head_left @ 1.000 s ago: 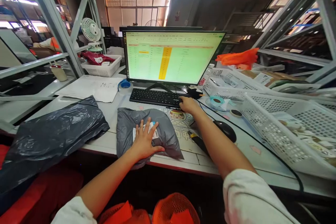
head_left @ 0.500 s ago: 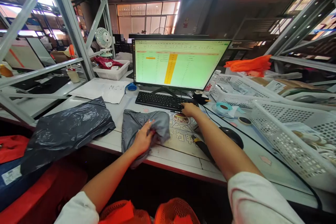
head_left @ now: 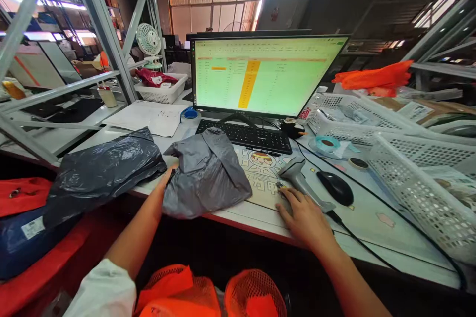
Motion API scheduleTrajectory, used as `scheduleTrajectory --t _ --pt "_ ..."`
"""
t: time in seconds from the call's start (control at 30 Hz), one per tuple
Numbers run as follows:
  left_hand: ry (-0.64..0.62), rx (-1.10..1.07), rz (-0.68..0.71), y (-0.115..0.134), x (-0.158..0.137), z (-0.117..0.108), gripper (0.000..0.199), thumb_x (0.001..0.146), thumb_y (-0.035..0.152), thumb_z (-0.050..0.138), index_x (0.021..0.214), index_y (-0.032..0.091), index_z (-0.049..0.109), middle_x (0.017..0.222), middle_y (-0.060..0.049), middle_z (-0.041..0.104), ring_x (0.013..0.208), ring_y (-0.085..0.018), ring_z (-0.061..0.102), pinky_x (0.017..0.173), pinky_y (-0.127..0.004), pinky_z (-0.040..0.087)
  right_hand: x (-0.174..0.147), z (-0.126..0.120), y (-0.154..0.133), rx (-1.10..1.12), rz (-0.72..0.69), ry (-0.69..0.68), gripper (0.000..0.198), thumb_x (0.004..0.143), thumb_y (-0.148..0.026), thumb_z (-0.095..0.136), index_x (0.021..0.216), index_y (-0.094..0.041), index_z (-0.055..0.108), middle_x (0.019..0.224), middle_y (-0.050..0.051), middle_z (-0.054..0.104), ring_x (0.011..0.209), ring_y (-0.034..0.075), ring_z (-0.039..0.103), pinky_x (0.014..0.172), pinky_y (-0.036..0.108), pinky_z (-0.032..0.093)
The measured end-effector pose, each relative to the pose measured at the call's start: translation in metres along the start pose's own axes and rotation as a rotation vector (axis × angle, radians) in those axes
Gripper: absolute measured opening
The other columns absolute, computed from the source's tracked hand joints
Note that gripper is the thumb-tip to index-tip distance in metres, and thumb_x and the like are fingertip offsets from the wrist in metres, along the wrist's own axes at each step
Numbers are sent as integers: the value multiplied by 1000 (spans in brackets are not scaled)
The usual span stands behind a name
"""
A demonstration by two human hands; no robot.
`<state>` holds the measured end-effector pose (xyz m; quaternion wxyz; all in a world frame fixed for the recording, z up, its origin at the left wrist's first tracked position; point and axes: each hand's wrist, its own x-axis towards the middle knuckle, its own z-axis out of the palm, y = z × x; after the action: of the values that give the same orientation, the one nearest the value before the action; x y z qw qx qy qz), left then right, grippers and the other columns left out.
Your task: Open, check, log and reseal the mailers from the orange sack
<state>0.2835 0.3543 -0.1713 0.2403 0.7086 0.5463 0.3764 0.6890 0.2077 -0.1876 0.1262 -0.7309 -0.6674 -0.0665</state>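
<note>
A crumpled grey plastic mailing bag is held up at the table's front edge, partly over the keyboard. My left hand grips its left side, with most of the fingers hidden behind the plastic. My right hand lies over a small black and yellow tool, whose tip shows by the fingertips. The right fingers are stretched out and the thumb stands apart; the rest of the tool is covered. Close beyond that hand lies a grey barcode scanner with a cable.
A monitor shows a spreadsheet. A black mouse and white perforated baskets are on the right. A dark plastic bag overhangs the table's left edge. Blue tape and papers lie behind it.
My right hand has left the keyboard and come back towards me, onto the small tool; the scanner is now uncovered. The grey bag has been turned and spread, with my left hand now at its left side.
</note>
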Motion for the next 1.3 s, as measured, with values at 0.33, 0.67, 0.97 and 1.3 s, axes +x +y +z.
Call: scheduleTrajectory --t 0.33,0.67,0.97,1.3 --pt "6 276 211 33 31 -33 52 92 42 68 138 18 62 147 -13 62 140 -29 54 121 -43 41 12 -6 -6 105 38 27 60 100 -38 30 145 -5 54 126 25 63 110 40 65 99 56 52" --pt "110 429 344 56 8 -2 30 108 35 43 107 22 70 101 -7 77 98 -24 72 81 -32 48 53 -72 -126 408 -573 -1 46 102 -36 43 142 -24 61 115 11 67 96 24 68 87 39 56" --pt "196 315 796 70 -26 -8 51 112 43 28 75 20 54 62 -1 61 55 -13 57 57 -28 33 73 -76 -139 158 -584 28 48 102 -33 45 147 -22 60 118 11 66 90 22 68 79 32 51" --pt "86 303 459 50 -41 -43 35 106 42 45 88 20 65 79 -4 71 72 -19 67 67 -29 43 62 -27 -2 -49 -38 -2 51 104 -36 40 144 -13 61 120 19 67 99 31 67 83 42 53"
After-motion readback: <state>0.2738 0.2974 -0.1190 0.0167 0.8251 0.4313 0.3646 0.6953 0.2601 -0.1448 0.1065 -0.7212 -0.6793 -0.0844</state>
